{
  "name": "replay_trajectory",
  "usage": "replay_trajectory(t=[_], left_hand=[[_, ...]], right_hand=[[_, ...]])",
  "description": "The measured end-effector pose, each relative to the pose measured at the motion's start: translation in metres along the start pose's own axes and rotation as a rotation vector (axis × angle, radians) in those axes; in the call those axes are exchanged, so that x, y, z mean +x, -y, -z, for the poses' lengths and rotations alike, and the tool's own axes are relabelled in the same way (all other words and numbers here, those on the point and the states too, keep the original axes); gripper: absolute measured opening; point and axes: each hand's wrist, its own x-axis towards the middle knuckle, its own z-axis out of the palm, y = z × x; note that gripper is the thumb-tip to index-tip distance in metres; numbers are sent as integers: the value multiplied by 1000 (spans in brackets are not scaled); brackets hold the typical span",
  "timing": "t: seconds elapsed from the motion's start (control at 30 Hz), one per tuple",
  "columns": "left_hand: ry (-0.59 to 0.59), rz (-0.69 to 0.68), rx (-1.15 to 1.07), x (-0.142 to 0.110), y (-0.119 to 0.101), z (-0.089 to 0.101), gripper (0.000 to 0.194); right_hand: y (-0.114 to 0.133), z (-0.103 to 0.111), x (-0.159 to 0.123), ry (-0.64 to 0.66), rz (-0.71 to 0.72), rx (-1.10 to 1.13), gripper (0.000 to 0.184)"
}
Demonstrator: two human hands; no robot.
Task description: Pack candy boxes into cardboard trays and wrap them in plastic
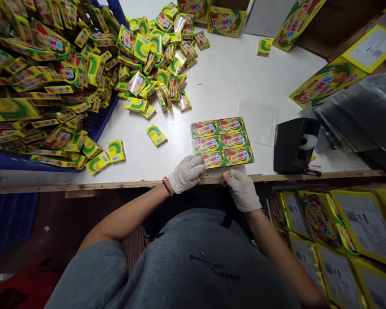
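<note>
Just inside the table's front edge lies a flat pack of small boxes (223, 142), yellow and green, set in two columns and apparently under clear plastic. My left hand (187, 173), in a white knit glove with bare fingertips, closes its fingers at the pack's lower left corner. Below the pack's near side, my right hand (242, 190), gloved alike, has thumb and fingers pinched together at the table edge. What that pinch holds is too small to make out. A clear plastic tray or sleeve (259, 123) lies right of the pack.
A blue crate (106, 122) heaped with small boxes fills the left, with loose small boxes (161, 56) spilling beside it. A black tape dispenser (289, 146) stands at right, near clear plastic bags (357, 113). Printed cartons (328, 81) stand behind; packed cartons (360, 223) sit below right.
</note>
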Motion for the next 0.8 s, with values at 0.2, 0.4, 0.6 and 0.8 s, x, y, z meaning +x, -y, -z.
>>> replay_trajectory(t=[0.2, 0.4, 0.6, 0.8], left_hand=[[49, -49, 199, 0, -7, -2, 25], [150, 5, 341, 12, -30, 14, 30], [80, 148, 241, 34, -26, -6, 34], [99, 196, 268, 32, -34, -21, 23]], right_hand=[[-3, -17, 6, -25, -88, 9, 51], [-10, -22, 14, -17, -149, 114, 48], [-24, -19, 15, 86, -292, 229, 54], [-17, 7, 4, -88, -360, 498, 56]])
